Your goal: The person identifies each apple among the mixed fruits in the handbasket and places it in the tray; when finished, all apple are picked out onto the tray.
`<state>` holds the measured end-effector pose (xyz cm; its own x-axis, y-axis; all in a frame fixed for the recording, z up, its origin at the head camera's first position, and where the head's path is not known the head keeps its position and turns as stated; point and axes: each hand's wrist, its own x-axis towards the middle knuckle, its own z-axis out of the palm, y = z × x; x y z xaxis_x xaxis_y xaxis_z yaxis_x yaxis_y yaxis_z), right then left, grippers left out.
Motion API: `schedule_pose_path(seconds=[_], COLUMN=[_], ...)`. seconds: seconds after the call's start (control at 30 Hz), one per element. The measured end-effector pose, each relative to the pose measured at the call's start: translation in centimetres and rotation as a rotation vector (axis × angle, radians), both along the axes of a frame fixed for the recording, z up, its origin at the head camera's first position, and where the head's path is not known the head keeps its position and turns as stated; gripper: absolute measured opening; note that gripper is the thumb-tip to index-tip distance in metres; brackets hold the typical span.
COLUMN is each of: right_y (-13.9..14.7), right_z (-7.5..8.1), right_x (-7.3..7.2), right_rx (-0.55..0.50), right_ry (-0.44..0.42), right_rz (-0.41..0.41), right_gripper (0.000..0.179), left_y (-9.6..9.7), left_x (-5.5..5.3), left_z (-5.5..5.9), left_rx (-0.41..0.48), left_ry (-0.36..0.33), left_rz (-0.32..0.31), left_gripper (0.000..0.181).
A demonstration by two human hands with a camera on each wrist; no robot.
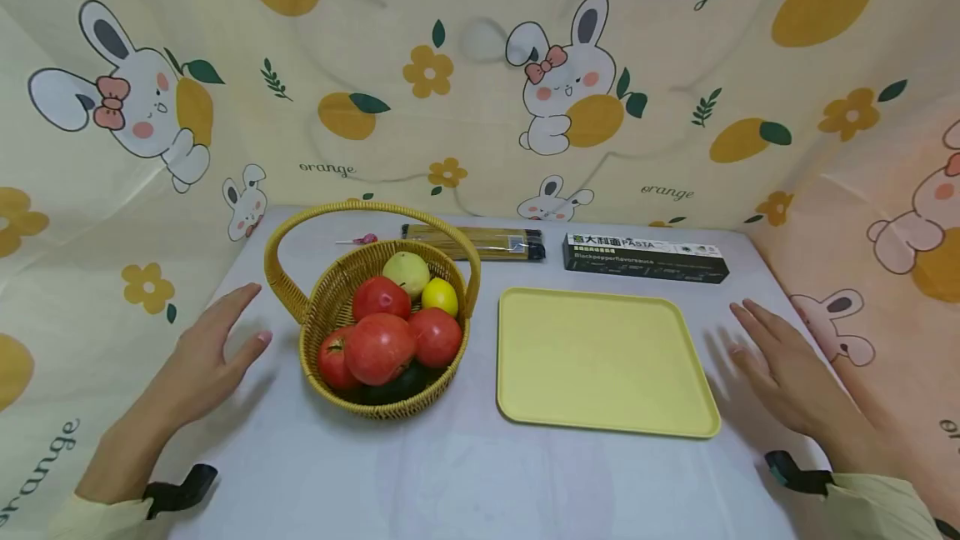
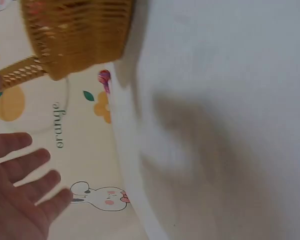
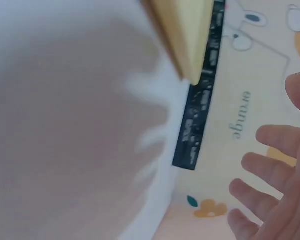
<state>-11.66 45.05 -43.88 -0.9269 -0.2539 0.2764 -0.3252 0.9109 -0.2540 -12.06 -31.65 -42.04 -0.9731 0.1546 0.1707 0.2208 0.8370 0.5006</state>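
My left hand (image 1: 208, 357) hovers over the table's left side with fingers straight and thumb apart, holding nothing. Just to its right stands a woven basket (image 1: 315, 373) with a tall hoop handle. In it lie several round red fruits (image 1: 381, 348), a pale green fruit (image 1: 407, 275), a yellow lemon-like fruit (image 1: 439, 296) and a dark green item (image 1: 397, 386) partly hidden beneath. Over the right side my right hand (image 1: 787, 369) is held with its fingers extended, also holding nothing. A yellow rectangular tray (image 1: 607, 365) lies to its left. Both wrist views show spread fingers.
Behind the tray lies a black pasta box (image 1: 645, 258). Left of the box is a flat pack of long, thin yellowish strands (image 1: 487, 243), partly behind the basket. A wrapped lollipop (image 1: 365, 239) lies near the back edge. Printed cloth (image 1: 480, 107) walls surround the white table (image 1: 450, 482).
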Motion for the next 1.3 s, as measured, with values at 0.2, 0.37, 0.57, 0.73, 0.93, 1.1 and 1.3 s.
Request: schedule_pose_path(seconds=[0.2,0.37,0.57,0.73,0.93,1.1,1.3], right_y=[-0.8,-2.0,-3.4,-4.1,-4.3,-4.3,-4.2], right_z=[0.8,1.4,1.3,1.1,0.7,-0.1,-1.6], right_x=[0.6,0.3,-0.4,-1.2,-2.9,-3.7,-4.0], right_rx=[-0.069,-0.09,-0.101,-0.113,-0.131,-0.161,-0.206], right_ry=[0.001,-0.042,-0.098,-0.168,-0.344,-0.45,-0.469], right_rz=[0.007,-0.024,-0.036,-0.069,-0.145,-0.184,-0.172], right_gripper=[0.061,0.059,0.054,0.054,0.061,0.066,0.066], left_y=[0.9,3.1,6.8,9.7,12.7,14.2,15.4], left_x=[2.8,4.4,4.9,4.9,5.0,4.9,4.6], left_z=[1.9,3.0,3.9,3.7,3.0,2.6,2.8], left_rx=[0.133,0.266,0.284,0.223,0.201,0.196,0.152], left_ry=[0.093,0.238,0.29,0.29,0.237,0.201,0.131], left_rz=[0.012,-0.048,-0.125,-0.199,-0.272,-0.253,-0.21], left_gripper=[0.074,0.078,0.084,0.082,0.077,0.079,0.085])
